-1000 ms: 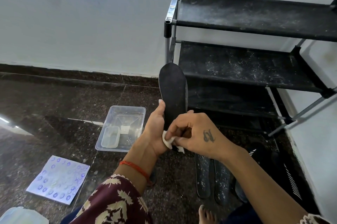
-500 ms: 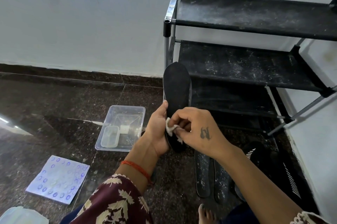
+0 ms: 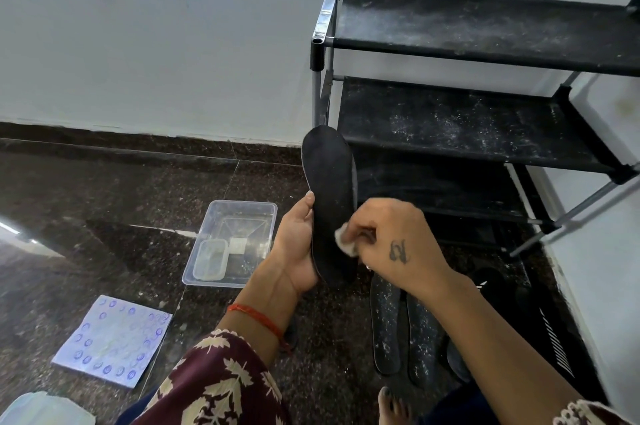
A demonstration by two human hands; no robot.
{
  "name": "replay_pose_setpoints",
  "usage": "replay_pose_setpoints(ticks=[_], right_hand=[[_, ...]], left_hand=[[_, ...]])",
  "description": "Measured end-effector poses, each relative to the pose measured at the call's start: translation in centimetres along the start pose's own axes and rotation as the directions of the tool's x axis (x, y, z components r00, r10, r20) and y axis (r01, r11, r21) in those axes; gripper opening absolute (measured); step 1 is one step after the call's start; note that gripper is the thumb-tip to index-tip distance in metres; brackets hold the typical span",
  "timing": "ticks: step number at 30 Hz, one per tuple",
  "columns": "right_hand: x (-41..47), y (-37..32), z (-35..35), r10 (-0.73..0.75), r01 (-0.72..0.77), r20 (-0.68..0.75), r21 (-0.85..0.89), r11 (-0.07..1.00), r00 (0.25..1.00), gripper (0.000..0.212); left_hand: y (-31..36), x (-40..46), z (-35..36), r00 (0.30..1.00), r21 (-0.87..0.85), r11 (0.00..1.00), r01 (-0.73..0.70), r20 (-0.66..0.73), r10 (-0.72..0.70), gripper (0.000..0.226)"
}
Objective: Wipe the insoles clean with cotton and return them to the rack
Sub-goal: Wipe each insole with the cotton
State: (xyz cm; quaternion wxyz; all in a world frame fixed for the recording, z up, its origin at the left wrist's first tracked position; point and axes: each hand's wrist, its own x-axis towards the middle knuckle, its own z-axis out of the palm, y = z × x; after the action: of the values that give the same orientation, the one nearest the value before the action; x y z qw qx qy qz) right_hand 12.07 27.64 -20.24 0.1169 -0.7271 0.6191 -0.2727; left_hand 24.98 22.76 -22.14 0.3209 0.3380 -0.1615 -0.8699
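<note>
Head view: left hand (image 3: 298,244) grips upright insole (image 3: 330,196) by its lower edge, thumb up along the side, in front of rack (image 3: 485,120). Right hand (image 3: 394,244), fingers curled, pinches cotton (image 3: 344,241) against insole's face. Two insoles (image 3: 403,324) lie on floor below.

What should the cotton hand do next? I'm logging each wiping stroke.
Probably stroke the cotton up toward the insole's top. The right hand pinches it low on the insole, which the left hand holds upright, and the upper part looks not yet reached.
</note>
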Motion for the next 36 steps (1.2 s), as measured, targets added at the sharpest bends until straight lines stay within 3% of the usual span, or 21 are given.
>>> replay_pose_setpoints(ticks=[3,10,14,17,18,20,22,23,26,31,36], right_hand=[[0.2,0.1,0.5,0.083,-0.076,-0.061,0.117,0.990,0.995,0.021],[0.0,-1.2,0.5,-0.022,-0.071,0.234,0.383,0.921,0.972,0.025],[-0.2,-1.3,-0.1,-0.111,-0.003,0.318,0.337,0.942,0.942,0.030],[-0.1,-1.1,-0.8,-0.103,0.056,0.401,0.127,0.990,0.910,0.023],[-0.1,-0.9,-0.9,-0.079,0.066,0.384,0.048,0.997,0.920,0.021],[-0.1,-0.5,-1.0,-0.036,0.041,0.191,-0.025,0.999,0.981,0.023],[0.0,0.0,-0.7,0.026,-0.024,-0.033,0.056,0.998,0.999,0.019],[0.1,0.0,-0.4,0.063,-0.054,-0.076,0.109,0.993,0.995,0.019],[0.2,-0.6,0.6,0.100,-0.098,0.001,0.226,0.969,0.995,0.023],[0.3,-1.3,0.3,0.011,-0.083,0.172,0.415,0.906,0.985,0.024],[0.0,-1.1,-0.5,-0.126,0.034,0.268,0.323,0.946,0.955,0.024]], left_hand=[[-0.2,-0.1,0.3,0.999,-0.016,1.000,0.012,0.031,-0.011,0.053],[-0.1,0.0,0.2,1.000,-0.051,0.999,0.004,-0.004,-0.004,0.057],[0.1,-0.1,0.0,0.999,0.017,0.999,0.040,-0.038,-0.039,0.067],[0.1,0.1,-0.1,0.998,0.020,1.000,0.014,-0.056,-0.013,0.065],[0.2,0.2,-0.1,0.999,0.012,1.000,0.006,-0.051,-0.005,0.064],[0.2,0.1,0.1,1.000,0.002,1.000,-0.009,-0.017,0.009,0.062],[0.2,0.1,0.2,1.000,-0.016,1.000,-0.017,0.011,0.017,0.058],[0.2,0.1,0.3,1.000,-0.026,0.999,-0.023,0.019,0.023,0.056],[0.1,0.5,0.4,0.999,-0.056,0.998,-0.028,0.021,0.029,0.055],[0.1,0.8,0.9,1.000,-0.030,1.000,0.006,-0.004,-0.006,0.056],[0.3,1.0,0.5,0.997,0.016,0.999,0.034,-0.064,-0.033,0.066]])
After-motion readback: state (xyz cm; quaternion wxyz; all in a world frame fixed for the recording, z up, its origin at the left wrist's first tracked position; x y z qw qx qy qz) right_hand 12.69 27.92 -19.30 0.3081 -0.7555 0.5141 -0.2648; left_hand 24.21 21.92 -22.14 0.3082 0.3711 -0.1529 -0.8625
